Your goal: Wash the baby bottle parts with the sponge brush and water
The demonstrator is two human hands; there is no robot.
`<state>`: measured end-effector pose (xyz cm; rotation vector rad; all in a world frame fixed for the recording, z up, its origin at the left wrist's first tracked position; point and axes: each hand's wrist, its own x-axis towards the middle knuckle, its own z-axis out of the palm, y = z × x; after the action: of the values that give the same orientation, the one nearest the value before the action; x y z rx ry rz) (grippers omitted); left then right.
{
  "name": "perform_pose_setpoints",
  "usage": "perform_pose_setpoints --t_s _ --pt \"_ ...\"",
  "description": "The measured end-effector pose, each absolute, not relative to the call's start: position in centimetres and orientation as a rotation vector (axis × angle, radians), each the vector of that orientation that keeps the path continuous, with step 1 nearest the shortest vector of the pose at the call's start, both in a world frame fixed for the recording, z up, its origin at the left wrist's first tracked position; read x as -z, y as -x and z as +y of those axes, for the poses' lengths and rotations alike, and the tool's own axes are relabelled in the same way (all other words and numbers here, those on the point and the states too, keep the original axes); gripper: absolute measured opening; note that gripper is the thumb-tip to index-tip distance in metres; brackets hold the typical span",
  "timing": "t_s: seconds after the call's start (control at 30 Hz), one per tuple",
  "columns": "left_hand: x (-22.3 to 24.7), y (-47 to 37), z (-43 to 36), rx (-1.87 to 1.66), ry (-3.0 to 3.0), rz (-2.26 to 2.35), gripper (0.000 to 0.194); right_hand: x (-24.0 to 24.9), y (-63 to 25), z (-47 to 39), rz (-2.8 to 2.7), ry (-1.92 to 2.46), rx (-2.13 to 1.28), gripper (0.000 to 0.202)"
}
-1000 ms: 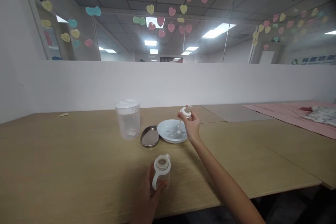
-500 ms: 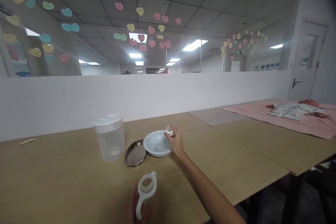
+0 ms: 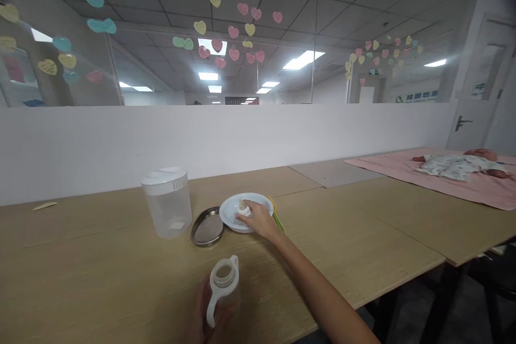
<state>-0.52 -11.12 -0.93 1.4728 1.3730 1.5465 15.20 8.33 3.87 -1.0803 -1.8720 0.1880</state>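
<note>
Two bare hands, head view. Item: left hand (image 3: 209,306), fingers wrapped around a clear bottle (image 3: 229,301) with a white handled collar, mouth uncovered and facing up, nearer the viewer than the right fingers. Item: right hand (image 3: 260,219), fingers closed narrowly on a white bottle top (image 3: 244,209) with a pale teat, held over the bowl; whether it touches the bowl, cannot tell. One pale blue bowl (image 3: 258,198), below and around the right fingers, on the wooden tabletop (image 3: 342,247). One metal-rimmed round dish (image 3: 207,227), left of the right fingers, just beside the bowl. One clear tub (image 3: 167,207) with a white lid, upright, farther left. One yellow-and-green article (image 3: 278,221), partly hidden, just right of the right fingers, beside the bowl. One pink cloth (image 3: 387,164), well apart to the right of both sets of fingers, bearing a baby figure (image 3: 447,166) in patterned white clothing. One thin pale strip (image 3: 45,206), far left of the fingers.
</note>
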Motion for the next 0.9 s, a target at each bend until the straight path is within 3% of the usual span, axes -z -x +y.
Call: perform_pose_setpoints --t_s 0.3,0.63,0.9 --pt "0.5 0.2 -11.5 -1.54 -1.473 1.404 0.059 -3.6 -16.5 9.5 -1.645 1.322 0.025 0.035" --pt "0.0 0.0 -12.1 -1.486 -1.449 1.423 0.061 -2.8 -16.5 9.9 -1.505 1.335 -0.044 0.021" --pt "-0.4 -0.1 -12.2 -1.473 -1.455 1.406 0.06 -2.7 -17.0 9.9 -1.521 1.368 -0.046 0.03"
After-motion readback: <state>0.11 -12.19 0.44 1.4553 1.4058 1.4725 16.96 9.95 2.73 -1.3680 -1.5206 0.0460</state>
